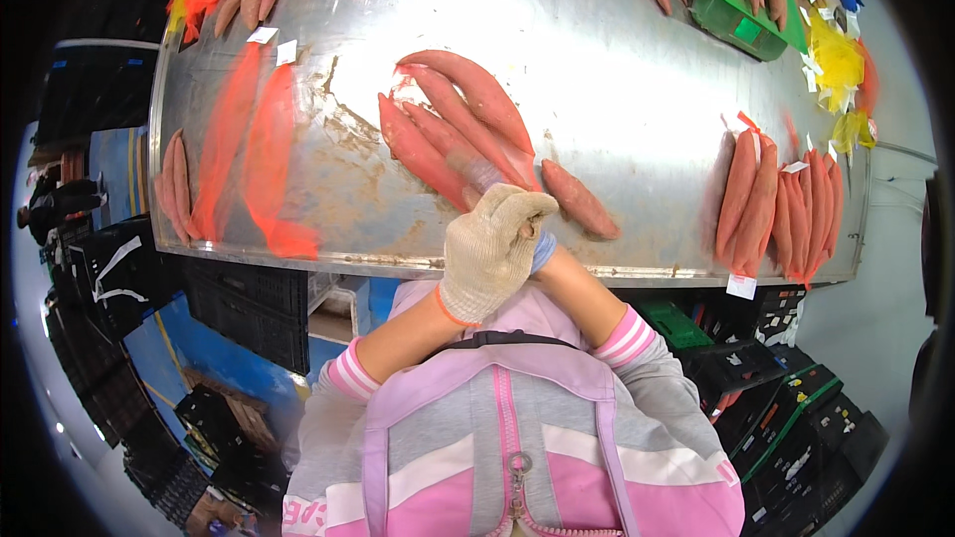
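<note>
Several sweet potatoes (463, 104) lie on the metal table in front of me, with red mesh showing around their near ends. My left hand (492, 249), in a white knitted glove with an orange hem, is closed at those near ends. What its fingers grip is hidden. My right hand crosses beneath the left; only its blue glove cuff (543, 252) shows plainly. A blurred patch lies over the sweet potatoes just beyond the hands. One loose sweet potato (579, 201) rests to the right of my hands.
Two flat red mesh bags (269, 159) with white tags lie at left. Filled mesh bags of sweet potatoes (748, 201) line the right side of the table (637, 109). A green crate (731, 10) stands at the far right, near yellow mesh (836, 60). Black crates (249, 308) are below.
</note>
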Motion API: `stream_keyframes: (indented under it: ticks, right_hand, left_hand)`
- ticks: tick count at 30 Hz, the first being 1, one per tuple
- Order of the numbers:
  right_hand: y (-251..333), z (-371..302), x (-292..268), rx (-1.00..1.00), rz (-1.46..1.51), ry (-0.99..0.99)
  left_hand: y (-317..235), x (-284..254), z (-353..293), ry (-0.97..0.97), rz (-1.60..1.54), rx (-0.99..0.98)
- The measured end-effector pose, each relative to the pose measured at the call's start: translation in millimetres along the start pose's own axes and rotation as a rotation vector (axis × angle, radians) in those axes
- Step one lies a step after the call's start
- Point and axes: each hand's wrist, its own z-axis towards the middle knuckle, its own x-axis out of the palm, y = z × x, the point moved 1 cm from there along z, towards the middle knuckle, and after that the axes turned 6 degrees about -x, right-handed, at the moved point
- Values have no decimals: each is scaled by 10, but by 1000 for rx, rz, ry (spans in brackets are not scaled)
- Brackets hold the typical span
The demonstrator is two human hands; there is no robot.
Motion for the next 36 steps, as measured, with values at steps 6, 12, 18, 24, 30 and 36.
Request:
stream_keyframes:
  ticks: [6,12,18,24,30,36]
  right_hand:
    - [-366,462,-77,188,185,161]
    - [-437,362,-362,353,-418,265]
    - [-239,307,-358,385,-905,364]
    - [41,319,-445,603,-608,316]
    - [-474,92,-488,458,192,165]
    - [-391,336,-361,572,-73,115]
  left_hand:
    - [87,-14,-26,82,-36,-97]
    - [427,-109,92,-94,203,-132]
    - [896,-56,-23,-73,482,64]
    - [951,-92,-27,-18,519,73]
    - [1060,-90,-70,-8,539,100]
    - [1007,-95,-40,11,637,192]
